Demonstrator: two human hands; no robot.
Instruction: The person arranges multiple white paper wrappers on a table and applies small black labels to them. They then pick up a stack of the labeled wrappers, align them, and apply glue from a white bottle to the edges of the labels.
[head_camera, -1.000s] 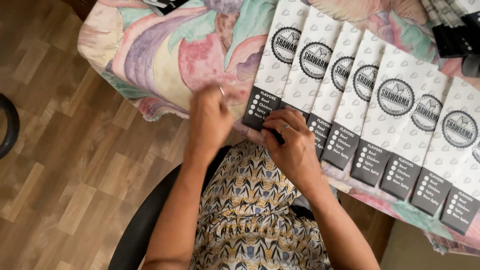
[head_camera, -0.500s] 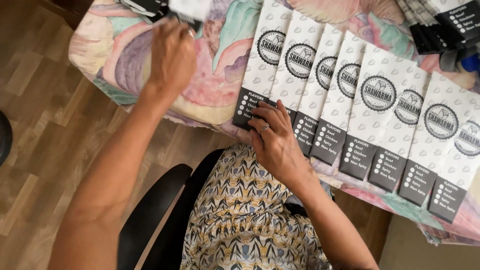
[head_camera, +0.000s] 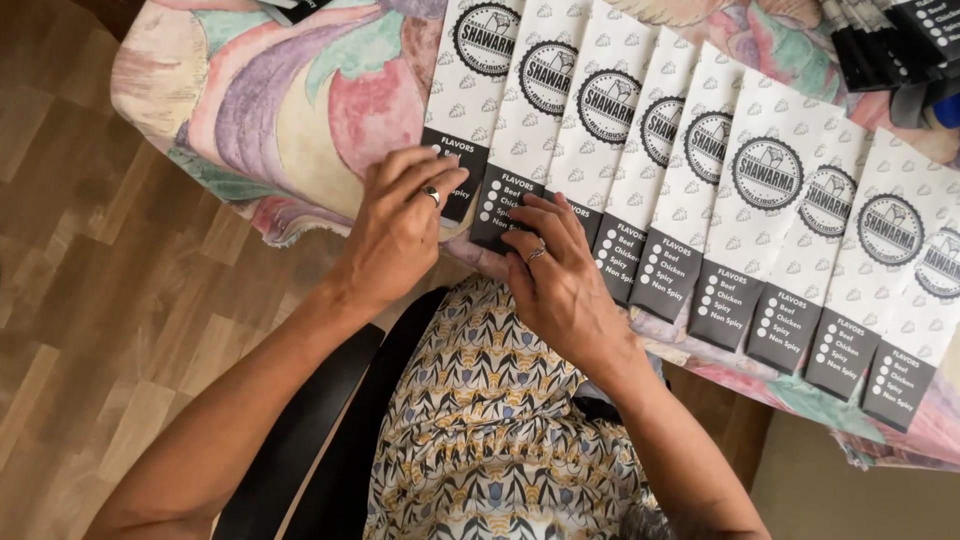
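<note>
Several long white paper sleeves with round black emblems and black bottom panels lie overlapped in a row (head_camera: 690, 170) across the table. My left hand (head_camera: 400, 225), a ring on one finger, presses its fingers flat on the black end of the leftmost sleeve (head_camera: 470, 100). My right hand (head_camera: 560, 275), also ringed, rests fingers-down on the lower ends of the second and third sleeves. Neither hand grips anything; both lie flat on the paper.
The table carries a pastel patterned cloth (head_camera: 270, 110) that hangs over its near edge. A pile of black-edged sleeves (head_camera: 890, 45) sits at the far right corner. My lap in a patterned dress (head_camera: 490, 440) and a black chair (head_camera: 300, 440) are below; wooden floor (head_camera: 90, 330) lies left.
My left hand reached up to the far end of the table, then came back down and laid a new sleeve at the left end of the row. The right hand stayed on the row.
</note>
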